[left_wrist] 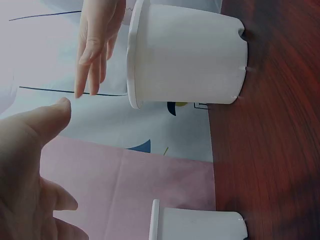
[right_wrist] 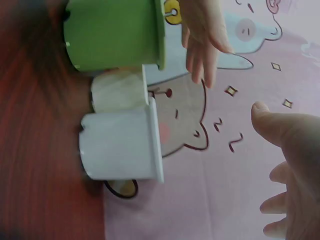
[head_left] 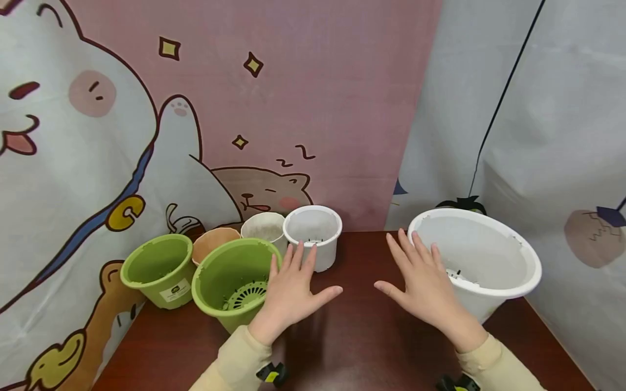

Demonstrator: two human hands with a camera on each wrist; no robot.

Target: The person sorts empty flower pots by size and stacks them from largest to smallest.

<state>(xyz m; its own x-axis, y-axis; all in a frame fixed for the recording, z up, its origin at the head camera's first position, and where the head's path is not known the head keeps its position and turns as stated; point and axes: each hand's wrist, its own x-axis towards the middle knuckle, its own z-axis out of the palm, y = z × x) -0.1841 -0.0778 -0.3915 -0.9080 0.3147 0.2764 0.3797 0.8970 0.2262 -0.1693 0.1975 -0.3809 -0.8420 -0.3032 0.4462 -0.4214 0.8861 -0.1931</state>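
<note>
My left hand (head_left: pixel 292 290) hovers with fingers spread, overlapping the right side of a large green flowerpot (head_left: pixel 210 304) in the head view. Slots show in that pot's bottom. My right hand (head_left: pixel 424 279) is held up the same way, in front of a large white flowerpot (head_left: pixel 489 298). Both palms face down and forward, holding nothing. Between and behind the hands stands a smaller white flowerpot (head_left: pixel 325 258). In the left wrist view the right hand (left_wrist: pixel 100 40) is level with the rim of the large white pot (left_wrist: pixel 190 55).
A smaller green pot (head_left: pixel 168 290) with a label stands at the left. An orange pot (head_left: pixel 215 237) and a cream pot (head_left: pixel 264 225) sit behind the large green one. The pots stand on a dark red-brown table (head_left: pixel 352 347) against a cartoon-printed cloth (head_left: pixel 342 108).
</note>
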